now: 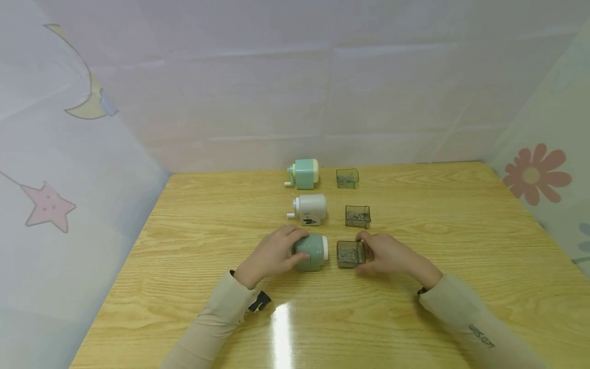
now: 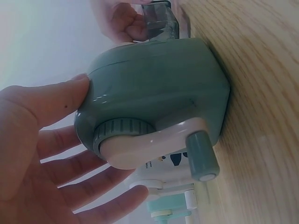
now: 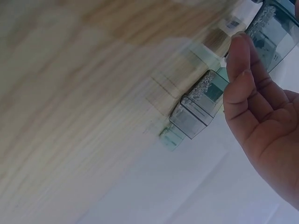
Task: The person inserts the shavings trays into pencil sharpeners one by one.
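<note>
Nearest to you, your beige left sleeve (image 1: 214, 310) and right sleeve (image 1: 470, 312) reach in over the wood-grain table (image 1: 184, 266); a small black piece (image 1: 260, 301) shows beside the left cuff. Beyond the cuffs, your left hand (image 1: 276, 252) grips the dark green pencil sharpener (image 1: 315, 252), thumb on the near side and fingers on the far side; it sits upright in the front row, its white end facing right, and the left wrist view shows its pale pink crank (image 2: 154, 144) with a green knob (image 2: 203, 156) on your side of the grip. Just to its right, apart from it, your right hand (image 1: 387, 253) pinches the front tray (image 1: 346, 265), a smoky clear box with grey shavings (image 1: 349, 253) inside; you cannot tell whether its base touches the wood.

Further back stands the white sharpener (image 1: 312, 206), dark print low on its side and its crank to the left; the middle tray (image 1: 357, 224) lies to its right, apart from it, shavings inside. Farther still stands the mint sharpener (image 1: 304, 174), cream at its right end; the greenish far tray (image 1: 346, 185) lies to its right. Behind everything hangs a pale cloth (image 1: 258, 97); a moon (image 1: 89, 106) and pink star (image 1: 48, 207) decorate its left side, a red flower (image 1: 531, 175) its right.
</note>
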`<state>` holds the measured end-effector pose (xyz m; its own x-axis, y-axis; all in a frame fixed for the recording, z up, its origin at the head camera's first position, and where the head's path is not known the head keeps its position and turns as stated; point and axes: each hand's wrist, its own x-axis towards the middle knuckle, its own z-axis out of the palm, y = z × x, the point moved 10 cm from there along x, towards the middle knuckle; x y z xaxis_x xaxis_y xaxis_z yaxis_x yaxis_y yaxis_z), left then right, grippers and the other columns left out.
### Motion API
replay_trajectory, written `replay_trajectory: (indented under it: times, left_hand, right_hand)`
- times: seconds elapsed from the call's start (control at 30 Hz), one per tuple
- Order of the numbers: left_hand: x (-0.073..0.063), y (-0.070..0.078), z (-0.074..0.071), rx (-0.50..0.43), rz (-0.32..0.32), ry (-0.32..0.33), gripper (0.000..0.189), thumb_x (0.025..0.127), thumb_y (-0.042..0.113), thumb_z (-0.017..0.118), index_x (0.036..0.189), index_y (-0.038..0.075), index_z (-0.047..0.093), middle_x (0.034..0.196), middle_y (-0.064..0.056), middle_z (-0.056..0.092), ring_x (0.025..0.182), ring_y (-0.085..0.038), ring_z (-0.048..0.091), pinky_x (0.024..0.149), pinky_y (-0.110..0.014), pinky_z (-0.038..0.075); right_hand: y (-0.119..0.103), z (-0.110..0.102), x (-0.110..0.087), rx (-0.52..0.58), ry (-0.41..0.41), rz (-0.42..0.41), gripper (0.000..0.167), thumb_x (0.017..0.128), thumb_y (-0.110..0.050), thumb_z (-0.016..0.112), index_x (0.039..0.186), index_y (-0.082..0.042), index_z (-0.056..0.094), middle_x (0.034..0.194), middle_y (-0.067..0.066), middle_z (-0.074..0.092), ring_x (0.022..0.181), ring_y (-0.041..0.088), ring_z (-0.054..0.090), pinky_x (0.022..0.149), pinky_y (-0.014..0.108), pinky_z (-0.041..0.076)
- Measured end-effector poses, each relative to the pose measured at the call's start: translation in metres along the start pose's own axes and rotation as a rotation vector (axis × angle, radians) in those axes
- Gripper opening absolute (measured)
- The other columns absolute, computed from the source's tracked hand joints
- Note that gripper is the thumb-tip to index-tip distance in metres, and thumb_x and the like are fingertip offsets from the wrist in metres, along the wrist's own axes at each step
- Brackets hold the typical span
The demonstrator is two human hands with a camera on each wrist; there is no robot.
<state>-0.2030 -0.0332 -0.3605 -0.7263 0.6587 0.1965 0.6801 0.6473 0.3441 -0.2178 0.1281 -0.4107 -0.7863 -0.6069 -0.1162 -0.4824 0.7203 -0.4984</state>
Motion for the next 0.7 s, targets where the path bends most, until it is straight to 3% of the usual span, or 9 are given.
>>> replay_trajectory:
  times: [0.7]
  left_hand:
    - [-0.0002,-0.0001,0.001,0.012,0.003,0.007,0.044,0.085,0.032,0.064,0.119,0.004,0.055,0.115,-0.009,0.057,0.1,-0.021,0.055,0.081,-0.033,0.049]
  right_hand:
    - [-0.0061,0.0073,0.0106,0.004,-0.016,0.001,0.068,0.071,-0.035,0.077,0.118,0.004,0.048,0.069,-0.008,0.051,0.059,0.005,0.047,0.053,0.022,0.043]
